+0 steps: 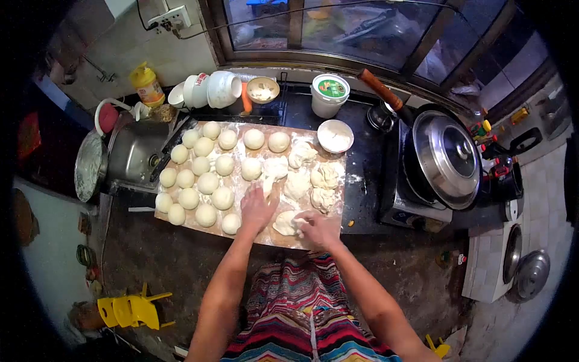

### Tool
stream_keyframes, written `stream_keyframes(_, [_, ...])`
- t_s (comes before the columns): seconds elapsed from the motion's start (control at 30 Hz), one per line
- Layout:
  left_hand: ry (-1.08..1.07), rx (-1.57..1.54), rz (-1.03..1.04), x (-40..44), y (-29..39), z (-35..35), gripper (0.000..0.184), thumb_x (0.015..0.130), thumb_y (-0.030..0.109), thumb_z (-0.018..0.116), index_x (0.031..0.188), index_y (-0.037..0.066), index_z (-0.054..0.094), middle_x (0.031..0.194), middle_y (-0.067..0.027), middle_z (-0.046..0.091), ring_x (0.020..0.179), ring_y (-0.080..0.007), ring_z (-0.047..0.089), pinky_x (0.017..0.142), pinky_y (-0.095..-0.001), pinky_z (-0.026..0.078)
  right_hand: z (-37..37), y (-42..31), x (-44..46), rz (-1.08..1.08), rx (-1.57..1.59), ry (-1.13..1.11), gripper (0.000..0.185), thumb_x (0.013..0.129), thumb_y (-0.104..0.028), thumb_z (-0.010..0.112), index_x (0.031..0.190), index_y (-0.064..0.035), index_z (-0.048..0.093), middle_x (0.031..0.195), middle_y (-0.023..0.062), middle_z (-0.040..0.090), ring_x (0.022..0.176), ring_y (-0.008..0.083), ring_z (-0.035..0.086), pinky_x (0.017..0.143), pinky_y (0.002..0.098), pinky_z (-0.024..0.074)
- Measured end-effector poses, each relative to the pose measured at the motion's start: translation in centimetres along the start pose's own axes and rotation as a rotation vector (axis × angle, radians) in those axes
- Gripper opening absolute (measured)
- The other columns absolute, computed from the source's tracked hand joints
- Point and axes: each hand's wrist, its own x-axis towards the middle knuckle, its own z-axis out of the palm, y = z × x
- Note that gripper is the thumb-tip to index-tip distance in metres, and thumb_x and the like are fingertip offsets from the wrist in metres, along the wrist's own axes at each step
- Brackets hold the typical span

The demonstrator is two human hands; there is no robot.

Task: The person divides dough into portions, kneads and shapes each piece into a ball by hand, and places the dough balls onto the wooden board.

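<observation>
My left hand (257,209) lies low over the floured wooden board (253,235), its fingers stretched forward and slightly blurred. Just beyond its fingertips is a torn dough piece (275,167), with a narrow strip of dough trailing down beside the thumb. With bent fingers, my right hand (319,230) grips the right end of a flattened lump of dough (286,224) near the board's front edge. Several rough dough pieces (324,175) lie ahead of that hand. Smooth round dough balls (207,183) fill the board's left half.
A bowl of flour (335,136) stands at the board's back right corner. Behind it is a white tub (329,96). To the right, a lidded wok (446,158) sits on a gas stove (410,205). A metal sink (134,148) is at left, with stacked bowls (223,89) behind the board.
</observation>
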Motion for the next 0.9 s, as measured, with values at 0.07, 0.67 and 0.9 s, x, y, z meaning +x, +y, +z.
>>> stream_keyframes(0.07, [0.152, 0.03, -0.015, -0.4, 0.3, -0.5, 0.06, 0.087, 0.038, 0.055, 0.127, -0.006, 0.045, 0.131, -0.0287, 0.045, 0.124, -0.0395, 0.041, 0.106, -0.0478, 0.028, 0.7, -0.8, 0.1, -0.079, -0.307, 0.037, 0.028, 0.087, -0.023, 0.061, 0.112, -0.0091, 0.064, 0.112, 0.0231, 0.059, 0.106, 0.034, 0.058, 0.09, 0.0386, 0.0483])
stream_keyframes(0.67, [0.274, 0.261, 0.376, -3.2, 3.7, 6.8, 0.018, 0.085, 0.022, 0.055, 0.076, 0.008, 0.062, 0.08, -0.011, 0.062, 0.086, -0.0299, 0.059, 0.079, -0.0447, 0.041, 3.1, 3.1, -3.3, -0.23, -0.151, 0.134, 0.051, 0.081, -0.012, 0.068, 0.127, -0.0007, 0.047, 0.104, 0.0155, 0.056, 0.085, 0.026, 0.059, 0.073, 0.0384, 0.0497])
stream_keyframes(0.9, [0.22, 0.143, 0.149, 0.3, 3.6, 9.6, 0.038, 0.092, 0.029, 0.051, 0.072, 0.0, 0.064, 0.078, -0.0186, 0.064, 0.077, -0.034, 0.061, 0.071, -0.0468, 0.047, 4.5, 5.9, -1.0, 0.077, 0.061, 0.229, 0.042, 0.086, -0.01, 0.063, 0.125, -0.001, 0.049, 0.112, 0.0136, 0.057, 0.095, 0.0216, 0.058, 0.078, 0.0352, 0.0487])
